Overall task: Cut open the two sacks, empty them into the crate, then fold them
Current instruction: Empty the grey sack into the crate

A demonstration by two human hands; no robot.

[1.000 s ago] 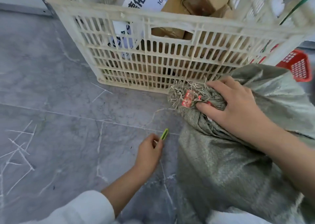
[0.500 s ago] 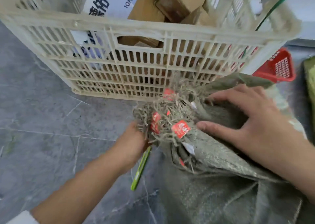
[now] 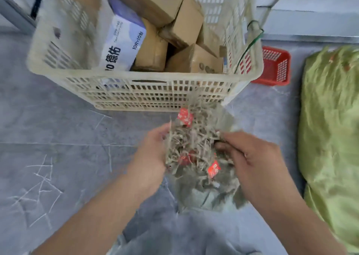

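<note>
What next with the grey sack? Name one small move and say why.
Probably pull the frayed top apart. The left hand and right hand hold opposite sides of the mouth of the grey sack, which looks bunched, and the crate stands just behind it.

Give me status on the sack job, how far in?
Early. Done: nothing certain; the crate holds cardboard boxes, source unclear. In hand: left hand and right hand grip the frayed mouth of the grey sack; whether it is cut is too blurred to tell. Left: emptying it, the whole green sack lying full at right, and folding both.
</note>
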